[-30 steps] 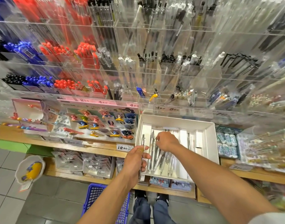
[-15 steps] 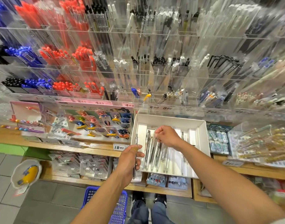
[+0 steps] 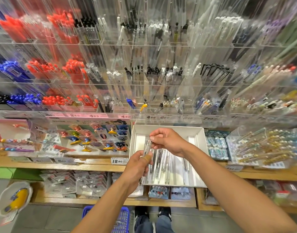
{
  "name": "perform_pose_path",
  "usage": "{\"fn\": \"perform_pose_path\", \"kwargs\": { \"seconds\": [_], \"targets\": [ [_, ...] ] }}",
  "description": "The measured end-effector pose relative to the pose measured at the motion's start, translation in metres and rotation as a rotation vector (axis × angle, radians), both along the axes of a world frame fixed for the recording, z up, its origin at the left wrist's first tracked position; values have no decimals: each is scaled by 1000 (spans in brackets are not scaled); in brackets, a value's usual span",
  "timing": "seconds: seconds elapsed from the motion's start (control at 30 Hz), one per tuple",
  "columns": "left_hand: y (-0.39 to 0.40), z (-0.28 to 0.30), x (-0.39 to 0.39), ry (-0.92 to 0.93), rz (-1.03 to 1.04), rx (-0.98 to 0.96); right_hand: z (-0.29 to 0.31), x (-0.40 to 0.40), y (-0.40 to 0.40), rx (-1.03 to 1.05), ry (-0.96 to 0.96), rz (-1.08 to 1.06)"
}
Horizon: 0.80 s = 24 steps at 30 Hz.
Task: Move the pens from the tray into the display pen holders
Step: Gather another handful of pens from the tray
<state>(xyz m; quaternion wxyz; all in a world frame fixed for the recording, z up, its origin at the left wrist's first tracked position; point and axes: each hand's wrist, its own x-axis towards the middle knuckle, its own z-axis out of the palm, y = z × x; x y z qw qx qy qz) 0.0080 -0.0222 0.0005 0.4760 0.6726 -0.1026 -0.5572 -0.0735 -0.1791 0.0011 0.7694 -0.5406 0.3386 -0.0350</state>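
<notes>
- Stationery shop aisle, pov looking down at a wooden shelf [image 3: 94, 166] w/ price tags along its front edge.
- White tray [image 3: 200, 148] sits on that shelf, center-right. Loose clear/silver pens [image 3: 162, 165] lie lengthwise in it, mostly left and middle.
- Left hand [image 3: 137, 167] is wrapped around a small bundle of pens [image 3: 147, 145], held roughly upright over the tray's left side.
- Right hand [image 3: 168, 140] pinches the top of that same bundle w/ fingertips, so both hands are clamped on it, close together.
- Far side: wall of clear acrylic display pen holders [image 3: 161, 81] in tiers. Red pens [image 3: 72, 68] and blue pens [image 3: 8, 68] on the left, black/white/clear ones in the middle, pastel stuff far right. Pretty blurry tbh.
- Left of the tray: a display card of colorful clips [image 3: 94, 138].
- Right of it: packs of erasers [image 3: 216, 145], then gold-topped pens [image 3: 265, 145] in clear wrap.
- Lower shelf below has small packaged items.
- Near edge: blue basket [image 3: 122, 219] on the grey tile floor, person's shoes and jeans beside it.
</notes>
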Motion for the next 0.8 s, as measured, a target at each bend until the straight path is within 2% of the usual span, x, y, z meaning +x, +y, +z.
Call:
{"fn": "perform_pose_path", "kwargs": {
  "seconds": [0.07, 0.13, 0.23, 0.33, 0.5, 0.8],
  "targets": [
    [-1, 0, 0, 30, 1, -15, -8, 1, -4, 13, -8, -25],
    [0, 0, 1, 53, 17, -25, -24, 1, -12, -21, 65, -90],
    [4, -2, 5, 121, 78, -17, -62, -6, -23, -252, 422, -116],
    [9, -7, 11, 131, 115, 26, -91, -13, -26, -488, 683, 103],
    [17, -17, 16, 113, 105, 64, -110, -5, -24, -712, 748, 344],
    [23, -22, 19, 124, 121, 93, -117, -2, -8, -831, 796, 316]
  ]
}}
